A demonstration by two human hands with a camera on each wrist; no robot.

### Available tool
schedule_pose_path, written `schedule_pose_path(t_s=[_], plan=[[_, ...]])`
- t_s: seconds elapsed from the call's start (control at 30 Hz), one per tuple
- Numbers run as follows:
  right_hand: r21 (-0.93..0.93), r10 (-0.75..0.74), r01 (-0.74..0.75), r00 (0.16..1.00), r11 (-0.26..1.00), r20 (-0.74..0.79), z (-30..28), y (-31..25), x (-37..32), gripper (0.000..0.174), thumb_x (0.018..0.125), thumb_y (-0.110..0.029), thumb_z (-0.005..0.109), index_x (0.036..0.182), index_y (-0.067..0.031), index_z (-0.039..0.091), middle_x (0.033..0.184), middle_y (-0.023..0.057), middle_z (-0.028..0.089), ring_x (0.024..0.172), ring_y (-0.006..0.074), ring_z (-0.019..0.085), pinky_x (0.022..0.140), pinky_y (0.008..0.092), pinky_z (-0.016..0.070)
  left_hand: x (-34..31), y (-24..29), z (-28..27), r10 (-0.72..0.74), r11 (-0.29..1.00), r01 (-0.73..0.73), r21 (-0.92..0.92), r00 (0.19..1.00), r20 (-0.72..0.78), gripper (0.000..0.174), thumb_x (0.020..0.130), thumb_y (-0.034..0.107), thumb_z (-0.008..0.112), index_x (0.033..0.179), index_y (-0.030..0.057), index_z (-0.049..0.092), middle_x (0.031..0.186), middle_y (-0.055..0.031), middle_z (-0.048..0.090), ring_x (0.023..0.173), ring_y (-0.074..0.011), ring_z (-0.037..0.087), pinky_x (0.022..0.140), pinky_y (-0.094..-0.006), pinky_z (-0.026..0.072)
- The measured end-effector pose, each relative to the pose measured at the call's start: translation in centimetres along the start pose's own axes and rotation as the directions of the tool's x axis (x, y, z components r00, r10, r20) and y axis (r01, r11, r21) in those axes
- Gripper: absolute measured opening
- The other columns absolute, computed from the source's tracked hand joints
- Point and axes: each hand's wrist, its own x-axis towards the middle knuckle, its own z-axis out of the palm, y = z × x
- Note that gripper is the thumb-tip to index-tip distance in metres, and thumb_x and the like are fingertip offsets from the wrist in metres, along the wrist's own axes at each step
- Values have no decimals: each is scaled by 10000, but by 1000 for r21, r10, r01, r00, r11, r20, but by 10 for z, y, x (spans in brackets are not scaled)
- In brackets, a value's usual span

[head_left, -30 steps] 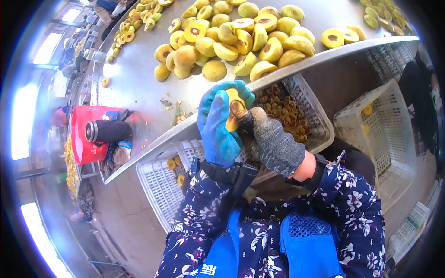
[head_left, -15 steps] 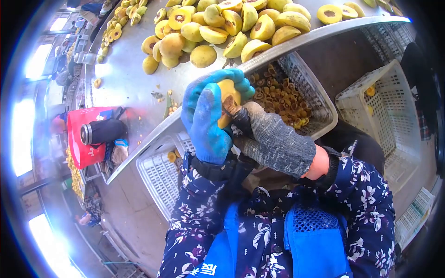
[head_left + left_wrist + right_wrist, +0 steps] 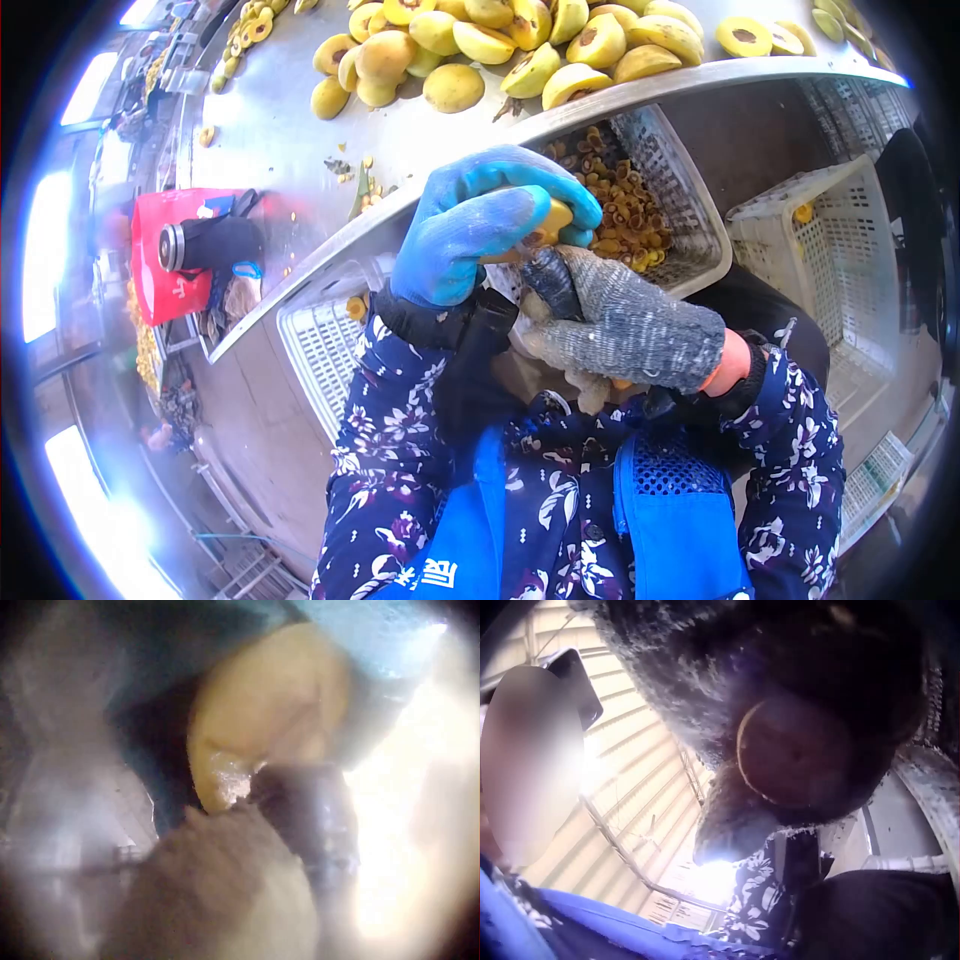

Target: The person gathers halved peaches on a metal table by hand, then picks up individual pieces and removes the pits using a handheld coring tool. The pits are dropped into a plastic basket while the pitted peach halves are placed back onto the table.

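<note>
My left hand (image 3: 480, 225), in a blue rubber-coated glove, grips a yellow peach half (image 3: 553, 222), its fingers arched over the top. The fruit is largely covered in the head view; the left wrist view shows more of the peach half (image 3: 270, 697), its wet cut flesh at the lower edge. My right hand (image 3: 640, 325), in a grey knitted glove, holds a tool by its thick dark handle (image 3: 552, 283). The tool's front end meets the cut side of the fruit, with its tip hidden. From the right wrist, the round handle end (image 3: 795, 754) shows inside the fist.
A metal table (image 3: 270, 150) carries a heap of peach halves (image 3: 500, 40). Below its edge stands a crate (image 3: 700, 240) of brown-and-yellow scraps (image 3: 625, 205). Other crates stand at right (image 3: 840, 290) and lower left (image 3: 320, 350). A red bag (image 3: 160, 270) and black flask (image 3: 205, 243) lie at left.
The left hand has turned over the peach half, hiding the cut face that showed earlier. Both hands have shifted right, the right one slightly lower, with the tool still at the fruit.
</note>
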Motion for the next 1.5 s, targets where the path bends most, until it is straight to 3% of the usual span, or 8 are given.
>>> schedule_pose_path(t_s=[0.3, 0.43, 0.53, 0.6, 0.67, 0.77, 0.9, 1.5], plan=[[384, -65, -96, 920, 918, 386, -13, 6, -4, 325, 842, -247, 686, 1034, -42, 522, 706, 38, 565, 440, 118, 548, 393, 214, 461, 4, -1, 16, -1, 983, -15, -182, 996, -86, 489, 898, 383, 527, 1026, -84, 599, 986, -228, 640, 800, -308, 651, 755, -412, 558], [-319, -134, 143, 990, 937, 49, -4, 2, -1, 230, 849, -117, 642, 1048, -60, 542, 806, 77, 626, 584, 193, 634, 449, 320, 506, -3, 2, 6, 145, 963, -214, -164, 923, -357, 366, 978, 273, 464, 1078, -67, 554, 1049, -190, 628, 920, -287, 657, 831, -408, 563], [-802, -637, 412, 769, 431, 53, -28, 52, 28, 222, 842, -96, 618, 1055, -73, 557, 883, 138, 663, 685, 261, 668, 530, 377, 525, -41, 29, -15, 298, 952, -226, 207, 837, -459, 301, 955, 231, 490, 1073, -36, 565, 1001, -180, 625, 940, -325, 643, 849, -430, 550], [-976, -223, -219, 951, 10, -216, -32, 50, 28, 213, 847, -90, 555, 1059, -85, 572, 893, 169, 650, 750, 316, 658, 594, 408, 518, -85, 52, -51, 435, 821, -82, 566, 732, -525, 219, 910, 157, 579, 1029, -26, 594, 1014, -125, 624, 922, -223, 612, 853, -338, 500], [-995, -386, -98, 917, 23, -99, -29, 45, 16, 201, 856, -102, 536, 1052, -87, 577, 864, 151, 643, 737, 312, 653, 596, 402, 514, -125, 69, -107, 235, 867, 159, 472, 706, -669, 269, 909, 227, 619, 988, -30, 612, 1012, -72, 629, 880, -169, 611, 789, -288, 490], [-994, -638, 102, 768, 34, 57, -30, 54, 15, 186, 859, -91, 505, 1023, -91, 593, 804, 120, 620, 718, 303, 642, 598, 394, 508, -123, 84, -130, 371, -285, 360, 888, 896, -244, 364, 868, 242, 650, 1117, -16, 585, 1076, -129, 627, 951, -221, 611, 843, -338, 478], [-983, -647, 168, 758, 72, 82, -25, 53, 19, 169, 865, -97, 502, 1006, -90, 595, 808, 126, 621, 709, 312, 639, 596, 406, 505, -20, 72, -106, 187, 286, 218, 933, 942, -278, 575, 841, 257, 681, 1338, 37, 491, 1267, -150, 542, 1078, -214, 553, 924, -343, 448], [-815, -671, 381, 741, 436, -13, -23, 33, 29, 217, 842, -157, 649, 1020, -69, 561, 868, 194, 635, 812, 387, 635, 668, 431, 501, 97, 28, -105, -126, -279, -29, 960, 992, -6, 653, 634, 215, 751, 1220, 49, 514, 1091, -249, 573, 989, -423, 575, 871, -449, 476]])
